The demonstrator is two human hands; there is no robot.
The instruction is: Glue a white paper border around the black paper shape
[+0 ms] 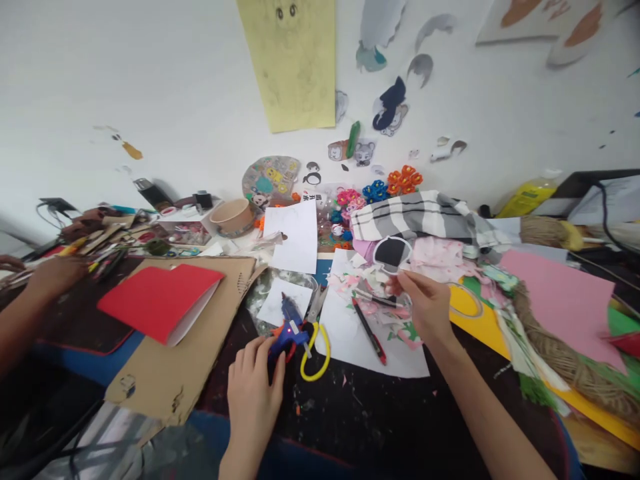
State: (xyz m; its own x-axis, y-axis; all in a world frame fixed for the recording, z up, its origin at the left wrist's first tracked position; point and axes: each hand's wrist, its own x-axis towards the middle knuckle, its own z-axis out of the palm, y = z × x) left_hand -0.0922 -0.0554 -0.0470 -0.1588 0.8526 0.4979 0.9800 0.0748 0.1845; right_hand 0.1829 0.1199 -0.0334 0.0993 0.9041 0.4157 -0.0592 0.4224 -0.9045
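Note:
My left hand [254, 380] is at the blue glue gun [293, 325], fingers and thumb curled about its handle. A small red light glows on the gun, which lies with its nozzle away from me. Between finger and thumb, my right hand [425, 303] pinches a black paper cutout [393, 254] with a white border, raised above a heap of paper scraps. Yellow-handled scissors [315, 350] lie open-handled just right of the gun. A dark pen [369, 330] with a red end rests on a white sheet [345, 340] among the scraps [410, 333].
At the left, another person's hand [60, 270] reaches over craft supplies. A red folded card [160, 300] sits on cardboard [200, 347]. Behind are a round tub [233, 217], checked cloth [420, 217] and crocheted flowers [404, 180]. Twine [560, 347] and pink paper [560, 293] lie right.

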